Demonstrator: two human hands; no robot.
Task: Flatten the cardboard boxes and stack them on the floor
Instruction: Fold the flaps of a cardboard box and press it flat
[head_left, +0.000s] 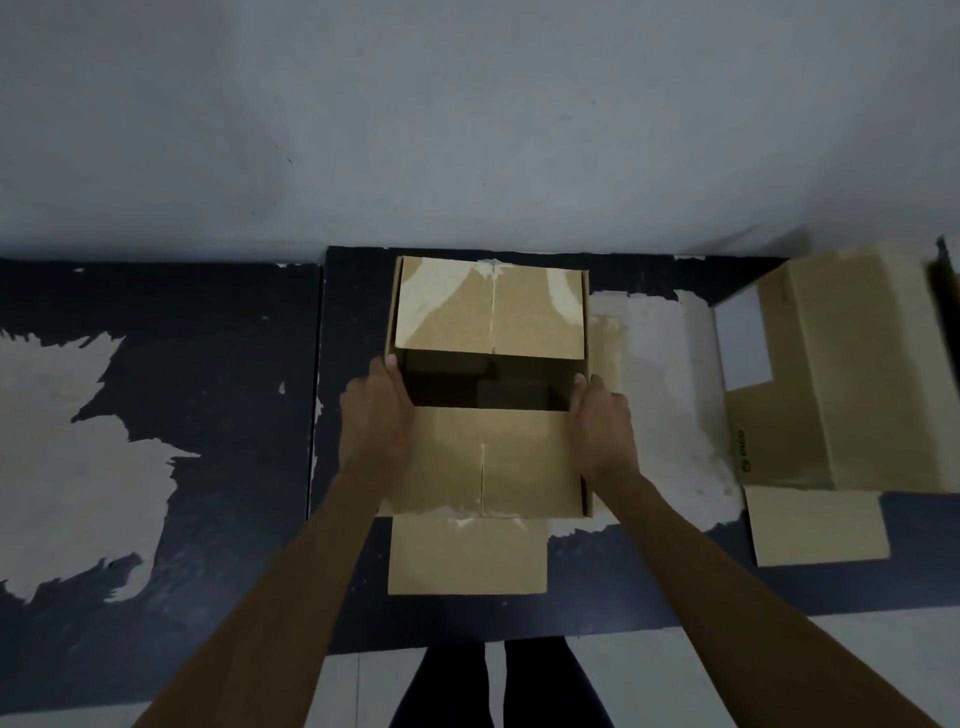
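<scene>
Now we are gripping the open box (488, 384) on the dark table (218, 374), left hand (375, 410) and right hand (602, 426) clamped on its opposite side walls. We are judging the flattening just begun; next we are needing to push the walls askew. Another box (841, 374) is lying at right.
</scene>
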